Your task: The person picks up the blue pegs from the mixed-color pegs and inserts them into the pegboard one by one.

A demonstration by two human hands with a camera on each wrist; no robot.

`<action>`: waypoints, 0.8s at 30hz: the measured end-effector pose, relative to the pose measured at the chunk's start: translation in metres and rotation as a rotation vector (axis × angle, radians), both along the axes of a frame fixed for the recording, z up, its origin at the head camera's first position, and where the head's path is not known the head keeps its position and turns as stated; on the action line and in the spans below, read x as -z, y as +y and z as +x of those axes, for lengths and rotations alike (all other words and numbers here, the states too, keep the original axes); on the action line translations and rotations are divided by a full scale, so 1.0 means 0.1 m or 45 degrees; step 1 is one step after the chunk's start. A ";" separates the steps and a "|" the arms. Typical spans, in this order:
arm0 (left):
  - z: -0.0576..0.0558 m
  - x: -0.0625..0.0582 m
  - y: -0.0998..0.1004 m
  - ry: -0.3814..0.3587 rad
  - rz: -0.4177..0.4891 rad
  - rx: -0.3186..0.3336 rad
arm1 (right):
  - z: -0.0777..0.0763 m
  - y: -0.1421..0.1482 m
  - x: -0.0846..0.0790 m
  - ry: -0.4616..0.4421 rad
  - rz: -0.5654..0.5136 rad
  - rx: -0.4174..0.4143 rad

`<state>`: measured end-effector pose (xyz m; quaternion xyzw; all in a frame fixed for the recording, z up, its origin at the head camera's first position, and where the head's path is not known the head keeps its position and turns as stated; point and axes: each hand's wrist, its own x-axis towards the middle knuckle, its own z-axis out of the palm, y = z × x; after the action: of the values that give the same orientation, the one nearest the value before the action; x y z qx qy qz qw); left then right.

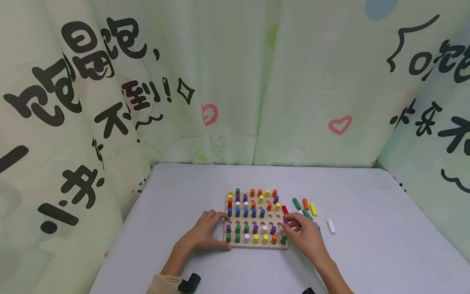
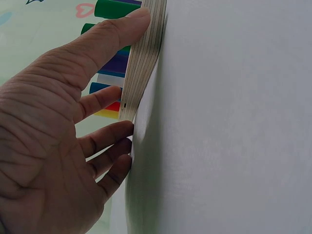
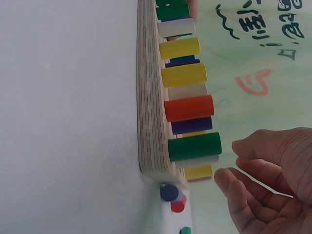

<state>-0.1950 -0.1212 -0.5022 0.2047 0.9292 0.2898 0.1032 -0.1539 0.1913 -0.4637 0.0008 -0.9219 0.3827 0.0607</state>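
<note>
A wooden pegboard (image 1: 257, 246) holds rows of coloured pegs; one row toward the front shows bare holes. My left hand (image 1: 206, 232) grips its front left corner. In the left wrist view, the thumb lies against the board's side (image 2: 145, 46) and the index fingertip touches its edge. Over the right edge hovers my right hand (image 1: 305, 237), thumb and index bent and slightly apart. Nothing shows between them in the right wrist view. Just below those fingertips stands a white peg (image 1: 281, 230), partly hidden behind a green peg (image 3: 195, 146) in the right wrist view.
Loose pegs lie right of the board, among them a green peg (image 1: 296, 203), an orange peg (image 1: 305, 203), a yellow peg (image 1: 313, 210) and a white peg (image 1: 331, 227). A red peg (image 1: 284, 209) lies near the board's right edge. Printed curtains (image 1: 279, 102) surround the white table (image 1: 183, 183).
</note>
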 end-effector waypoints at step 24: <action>-0.02 0.03 -0.01 -0.003 0.011 0.005 | 0.16 0.37 0.13 -0.091 0.061 0.123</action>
<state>-0.1966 -0.1221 -0.5048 0.2067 0.9274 0.2938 0.1039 -0.1384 0.2286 -0.4765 -0.0558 -0.9314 0.3569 0.0459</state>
